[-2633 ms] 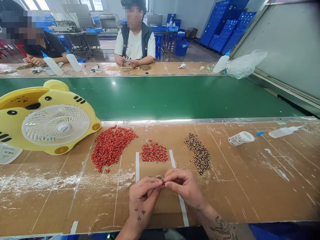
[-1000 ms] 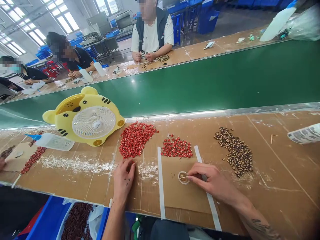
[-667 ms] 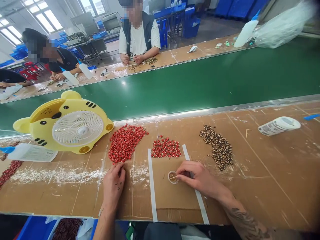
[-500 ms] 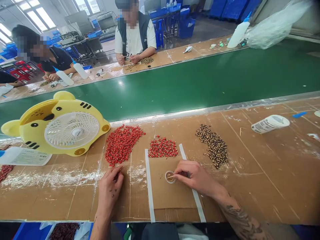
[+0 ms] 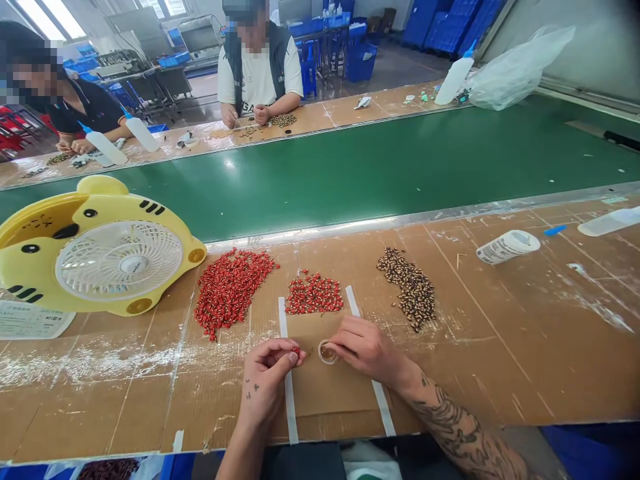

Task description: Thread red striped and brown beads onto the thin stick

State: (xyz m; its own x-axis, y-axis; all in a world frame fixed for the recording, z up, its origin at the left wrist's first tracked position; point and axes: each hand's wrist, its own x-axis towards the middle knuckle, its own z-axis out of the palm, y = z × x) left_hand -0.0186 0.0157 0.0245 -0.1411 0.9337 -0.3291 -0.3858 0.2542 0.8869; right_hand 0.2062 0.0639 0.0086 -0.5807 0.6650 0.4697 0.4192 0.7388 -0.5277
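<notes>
Shirt [image 5: 257,75] opposite reads "GA"; left fingers [image 5: 286,362] pinch a red piece [image 5: 296,351].

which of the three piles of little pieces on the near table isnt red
The pile of small dark-and-gold pieces, farthest right of the three; the large red pile and smaller red pile both lie to its left.

The fan [image 5: 103,250] sits left; rightward lie the left pile [image 5: 233,287], middle pile [image 5: 315,294] (at the pad's [image 5: 335,395] far edge), right pile [image 5: 409,288] and tub [image 5: 506,248]. The cup [image 5: 321,359] is on the pad, the belt [image 5: 325,177] on the far side.
</notes>
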